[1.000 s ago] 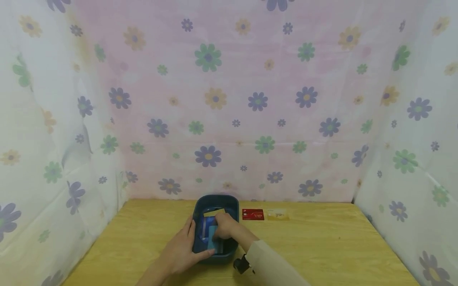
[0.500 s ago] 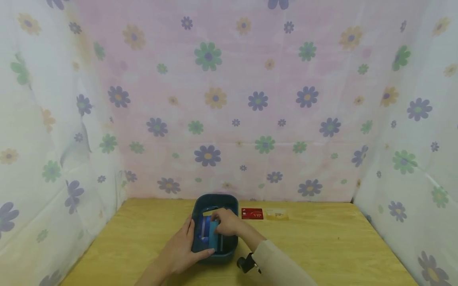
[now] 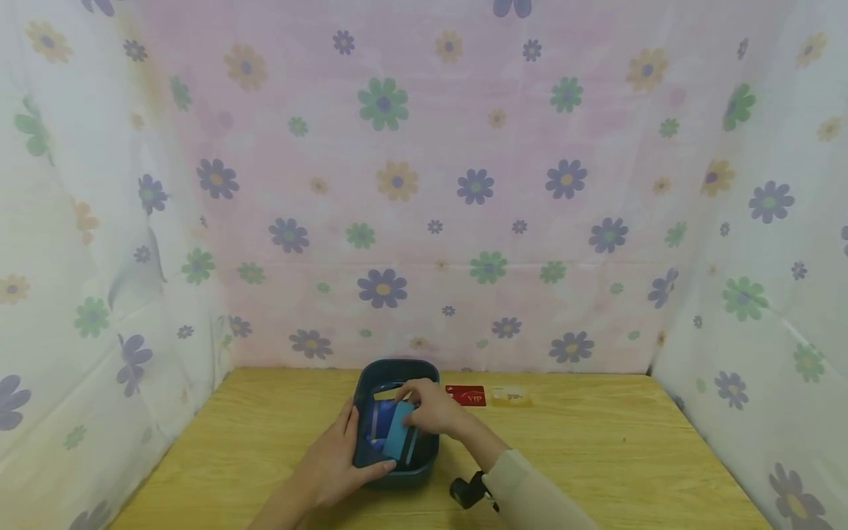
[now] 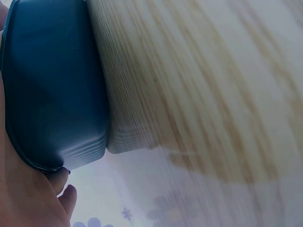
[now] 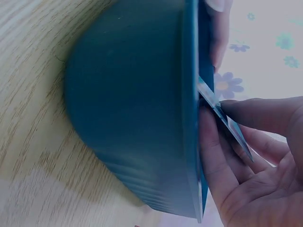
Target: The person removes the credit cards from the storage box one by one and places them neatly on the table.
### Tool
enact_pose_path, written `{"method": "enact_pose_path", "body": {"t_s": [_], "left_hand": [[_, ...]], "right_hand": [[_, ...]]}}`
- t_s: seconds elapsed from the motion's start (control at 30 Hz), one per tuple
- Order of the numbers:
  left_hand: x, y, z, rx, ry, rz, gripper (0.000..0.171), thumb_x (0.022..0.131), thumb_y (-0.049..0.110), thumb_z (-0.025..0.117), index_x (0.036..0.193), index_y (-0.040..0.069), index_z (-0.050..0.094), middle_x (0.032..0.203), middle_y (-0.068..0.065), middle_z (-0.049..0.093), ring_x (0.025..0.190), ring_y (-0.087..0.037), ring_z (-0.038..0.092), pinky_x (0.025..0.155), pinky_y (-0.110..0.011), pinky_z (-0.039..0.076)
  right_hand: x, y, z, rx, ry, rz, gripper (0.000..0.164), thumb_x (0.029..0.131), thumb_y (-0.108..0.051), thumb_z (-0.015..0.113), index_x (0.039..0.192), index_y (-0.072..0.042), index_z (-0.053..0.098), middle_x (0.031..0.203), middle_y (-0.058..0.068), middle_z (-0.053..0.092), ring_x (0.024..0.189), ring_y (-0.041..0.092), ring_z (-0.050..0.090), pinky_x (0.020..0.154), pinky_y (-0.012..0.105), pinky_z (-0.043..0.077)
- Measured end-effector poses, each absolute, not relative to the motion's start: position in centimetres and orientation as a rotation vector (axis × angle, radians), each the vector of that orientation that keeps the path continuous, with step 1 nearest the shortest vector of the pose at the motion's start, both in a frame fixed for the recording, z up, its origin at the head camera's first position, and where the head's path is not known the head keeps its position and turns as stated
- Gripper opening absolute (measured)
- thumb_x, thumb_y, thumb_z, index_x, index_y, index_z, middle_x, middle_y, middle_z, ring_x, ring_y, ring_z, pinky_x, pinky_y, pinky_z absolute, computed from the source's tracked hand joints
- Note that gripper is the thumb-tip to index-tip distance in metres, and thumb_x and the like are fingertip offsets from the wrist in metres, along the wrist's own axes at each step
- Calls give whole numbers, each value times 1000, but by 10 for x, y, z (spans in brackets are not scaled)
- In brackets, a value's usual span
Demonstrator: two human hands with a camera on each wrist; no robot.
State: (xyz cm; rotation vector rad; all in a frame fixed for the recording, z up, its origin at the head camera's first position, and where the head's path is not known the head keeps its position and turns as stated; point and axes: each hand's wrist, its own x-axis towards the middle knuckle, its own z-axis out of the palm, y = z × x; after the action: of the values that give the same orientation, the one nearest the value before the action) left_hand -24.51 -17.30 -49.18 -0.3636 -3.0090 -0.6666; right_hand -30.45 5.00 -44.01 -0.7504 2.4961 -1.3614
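Note:
A deep dark teal plastic basin (image 3: 397, 480) stands on the table, its outer wall filling much of both wrist views. My left hand (image 3: 331, 449) grips its left side, thumb over the near rim. Over the basin's opening, my right hand (image 3: 437, 408) pinches a light blue card (image 3: 400, 434) with a black stripe between thumb and fingers. In the right wrist view that card (image 5: 232, 127) is tilted, one end at the rim. Inside the basin lie a dark blue card (image 3: 381, 418) and a yellow card (image 3: 383, 395), both partly hidden.
Right of the basin, a red VIP card (image 3: 467, 396) and a pale yellow card (image 3: 511, 397) lie side by side on the wood-grain table (image 3: 596, 456). Flower-print sheets (image 3: 450, 206) enclose the back and both sides. A small black camera (image 3: 467, 492) sits at the right wrist.
My right hand has drawn back to the right and up from inside the basin, lifting and tilting the light blue card. The left hand keeps its grip on the basin.

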Motion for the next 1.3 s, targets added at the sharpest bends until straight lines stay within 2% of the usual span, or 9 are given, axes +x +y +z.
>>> {"method": "enact_pose_path", "body": {"t_s": [0.27, 0.37, 0.47, 0.6, 0.83, 0.97, 1.1, 1.3], "left_hand": [[-248, -173, -494, -364, -2996, -677, 130, 78, 88, 56, 158, -10, 24, 168, -26, 12, 147, -48, 33, 113, -60, 38], [-248, -173, -495, -352, -3000, -666, 131, 77, 90, 55, 158, -9, 24, 168, -25, 13, 147, -47, 33, 113, -60, 38], [-247, -173, -494, -332, -3010, -660, 133, 76, 91, 55, 158, -9, 24, 168, -25, 14, 147, -47, 33, 113, -60, 38], [-246, -173, -494, -322, -3019, -659, 132, 76, 90, 57, 158, -9, 24, 168, -25, 14, 146, -48, 34, 112, -62, 38], [-247, -172, -494, -332, -3016, -651, 131, 77, 88, 58, 159, -8, 23, 169, -25, 13, 148, -48, 31, 114, -61, 36], [-247, -172, -494, -338, -3013, -645, 131, 77, 88, 59, 158, -8, 23, 168, -25, 14, 148, -48, 32, 114, -61, 36], [-247, -172, -495, -341, -3015, -646, 131, 77, 88, 59, 159, -8, 23, 168, -25, 13, 148, -48, 31, 115, -61, 35], [-247, -172, -495, -342, -3018, -656, 131, 77, 88, 59, 159, -8, 22, 169, -25, 12, 148, -48, 31, 114, -61, 35]], "right_hand": [[-302, 70, -438, -741, 2547, -1484, 29, 90, 3, 73, 117, -7, 68, 107, 14, 61, 72, 20, 62, 62, 43, 61], [-303, 77, -440, -720, 2549, -1544, 29, 89, 4, 73, 117, -5, 67, 102, 14, 63, 74, 21, 63, 64, 44, 60], [-304, 83, -442, -692, 2547, -1596, 30, 89, 6, 72, 117, -5, 66, 97, 13, 64, 73, 22, 64, 62, 40, 60], [-306, 91, -444, -677, 2577, -1618, 32, 89, 7, 71, 118, -7, 66, 102, 14, 63, 79, 22, 64, 62, 34, 60], [-306, 106, -448, -716, 2659, -1626, 34, 86, 11, 68, 118, 2, 63, 110, 18, 64, 93, 28, 63, 69, 36, 58], [-305, 113, -453, -722, 2681, -1631, 33, 87, 11, 69, 119, 6, 64, 113, 20, 65, 91, 29, 65, 70, 35, 59], [-305, 117, -457, -677, 2649, -1670, 33, 87, 10, 70, 119, 4, 65, 113, 21, 65, 91, 29, 64, 69, 34, 60], [-305, 121, -460, -612, 2504, -1781, 36, 88, 13, 67, 123, 6, 62, 117, 24, 64, 91, 29, 66, 72, 49, 63]]}}
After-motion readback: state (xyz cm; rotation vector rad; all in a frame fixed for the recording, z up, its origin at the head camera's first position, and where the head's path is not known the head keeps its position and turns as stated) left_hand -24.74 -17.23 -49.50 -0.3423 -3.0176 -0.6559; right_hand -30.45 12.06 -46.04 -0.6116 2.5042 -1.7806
